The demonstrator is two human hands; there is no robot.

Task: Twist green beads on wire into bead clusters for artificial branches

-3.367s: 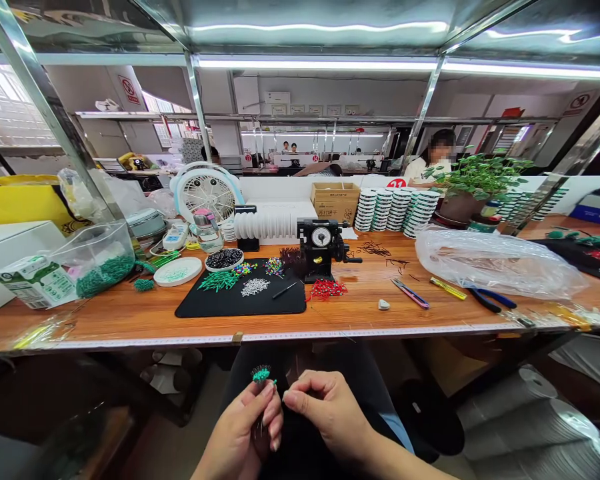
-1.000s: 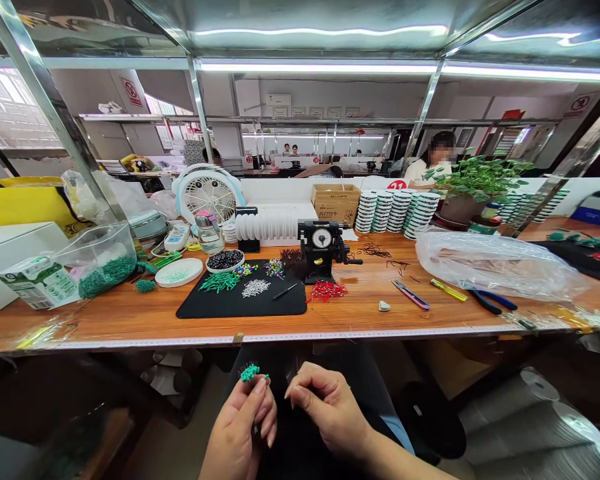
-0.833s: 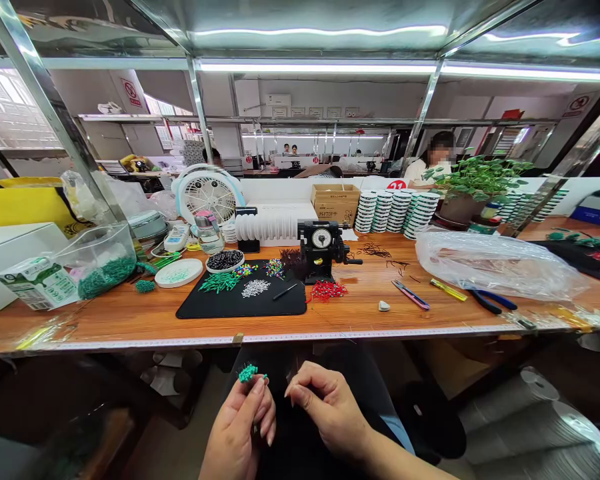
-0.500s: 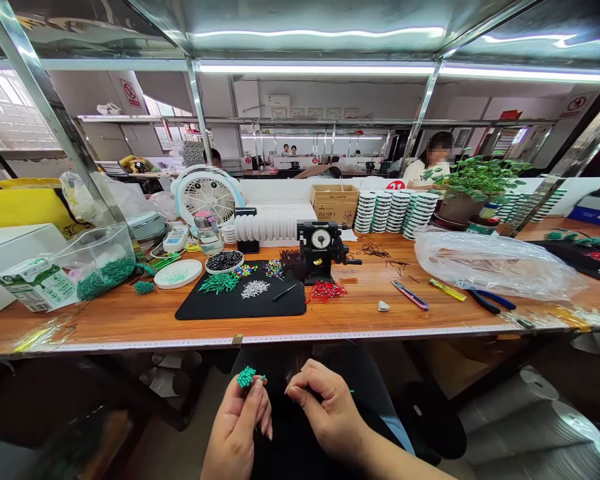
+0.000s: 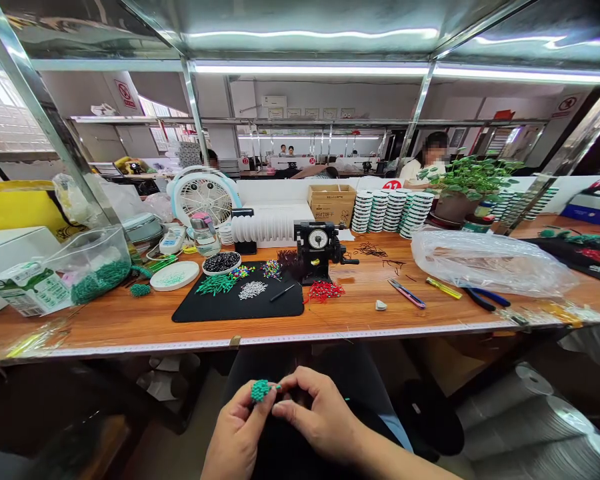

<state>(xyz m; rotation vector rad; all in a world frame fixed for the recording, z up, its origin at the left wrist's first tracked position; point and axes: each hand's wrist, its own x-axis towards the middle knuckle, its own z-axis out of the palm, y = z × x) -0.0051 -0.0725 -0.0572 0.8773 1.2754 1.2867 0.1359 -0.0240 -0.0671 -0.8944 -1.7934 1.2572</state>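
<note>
Over my lap, below the table edge, my left hand (image 5: 243, 423) pinches a tight bunch of small green bead-like tips (image 5: 260, 391) between thumb and fingers. One green tip (image 5: 279, 387) sticks out sideways from the bunch toward the other hand. My right hand (image 5: 317, 407) is right beside it, fingers curled, with its index fingertip at that tip. Whatever lies between its thumb and fingers is too small or hidden to make out. On the black mat (image 5: 180, 313) lie loose green pieces (image 5: 215, 285), silvery-white beads (image 5: 253, 289) and multicoloured beads (image 5: 271, 269).
A black hand-crank machine with a dial (image 5: 318, 240) stands behind the mat, red beaded pieces (image 5: 325, 290) beside it. Further right lie a cutter (image 5: 407, 293), pliers (image 5: 480, 299) and a plastic bag (image 5: 490, 260). A fan (image 5: 205, 195) and stacked spools (image 5: 395, 210) stand behind.
My hands have come together: the left moved slightly right with the green bunch, the right moved left to the protruding tip. The view has shifted a little.
</note>
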